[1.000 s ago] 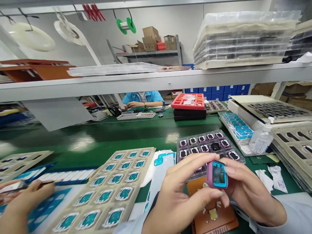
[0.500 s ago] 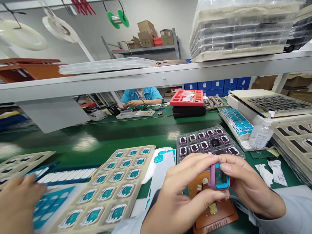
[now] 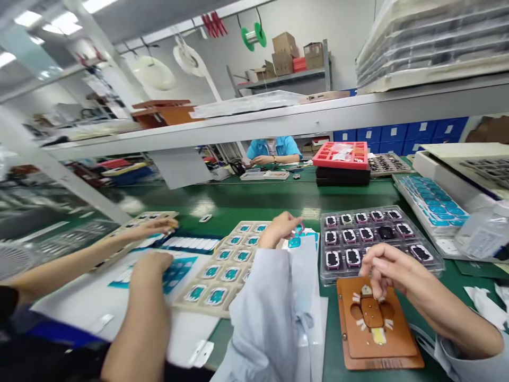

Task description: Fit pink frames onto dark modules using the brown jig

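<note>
My left hand (image 3: pixel 279 229) reaches forward over the right edge of the beige tray and pinches a purple watch case (image 3: pixel 299 228). Most of that case is hidden by the fingers. Below it lie blue film stickers (image 3: pixel 295 242) on a white sheet. My right hand (image 3: pixel 392 269), fingers curled together, hovers over the upper part of an orange-brown fixture (image 3: pixel 345 339); what its fingertips hold, if anything, I cannot make out. Behind that hand is a clear tray (image 3: pixel 328 276) of dark watch parts with white rims. The beige tray (image 3: pixel 181 297) carries teal-faced parts in rows.
At left, a co-worker's arms (image 3: pixel 139 313) reach over blue sheets (image 3: pixel 181 270). Another person (image 3: pixel 274 151) sits across the green bench. A clear bottle (image 3: pixel 487 233), a box of blue stickers (image 3: pixel 433 199) and crumpled white paper (image 3: pixel 483 305) lie right. A shelf (image 3: pixel 318 119) spans overhead.
My left hand has left the fixture with the purple watch case and moved forward and left. My right hand has let go of the case and stays above the fixture. The view has turned left.
</note>
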Action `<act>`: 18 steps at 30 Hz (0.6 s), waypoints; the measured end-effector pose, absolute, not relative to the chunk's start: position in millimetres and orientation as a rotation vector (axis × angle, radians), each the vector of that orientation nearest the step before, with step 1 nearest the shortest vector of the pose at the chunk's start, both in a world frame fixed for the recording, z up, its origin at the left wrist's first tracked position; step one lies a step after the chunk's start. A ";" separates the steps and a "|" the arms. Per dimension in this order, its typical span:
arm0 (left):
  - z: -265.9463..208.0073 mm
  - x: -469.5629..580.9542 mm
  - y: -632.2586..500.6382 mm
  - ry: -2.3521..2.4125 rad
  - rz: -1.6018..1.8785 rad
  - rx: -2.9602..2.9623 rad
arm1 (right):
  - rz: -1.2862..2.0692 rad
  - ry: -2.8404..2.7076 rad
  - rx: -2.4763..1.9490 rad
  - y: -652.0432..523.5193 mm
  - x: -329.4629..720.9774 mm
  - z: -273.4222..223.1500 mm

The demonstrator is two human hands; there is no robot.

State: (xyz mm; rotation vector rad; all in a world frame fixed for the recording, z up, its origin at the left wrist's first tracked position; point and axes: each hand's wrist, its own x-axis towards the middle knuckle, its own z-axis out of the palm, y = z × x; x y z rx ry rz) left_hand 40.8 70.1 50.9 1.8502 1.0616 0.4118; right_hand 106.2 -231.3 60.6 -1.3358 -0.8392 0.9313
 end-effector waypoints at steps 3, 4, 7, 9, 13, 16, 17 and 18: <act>15.1 53.9 88.3 1.108 0.342 1.747 | 0.958 -0.905 -1.444 -230.8 105.8 57.9; 5.1 57.7 91.3 1.097 0.372 1.715 | 0.960 -0.918 -1.461 -230.6 106.1 56.4; -14.9 65.0 98.3 1.021 0.498 1.638 | 0.946 -0.935 -1.474 -229.9 108.5 51.5; -21.3 66.5 103.4 0.968 0.563 1.613 | 0.939 -0.948 -1.488 -229.3 110.3 48.8; -27.5 67.1 112.6 0.919 0.623 1.670 | 0.914 -1.044 -1.490 -228.4 111.6 46.5; -28.5 67.6 115.5 0.924 0.575 1.816 | 0.889 -1.128 -1.469 -228.9 110.3 48.2; -27.1 67.3 115.3 0.931 0.544 1.879 | 0.870 -1.164 -1.480 -229.6 110.1 49.2; -24.5 66.7 114.5 0.941 0.509 1.946 | 0.835 -1.209 -1.506 -230.5 110.2 50.2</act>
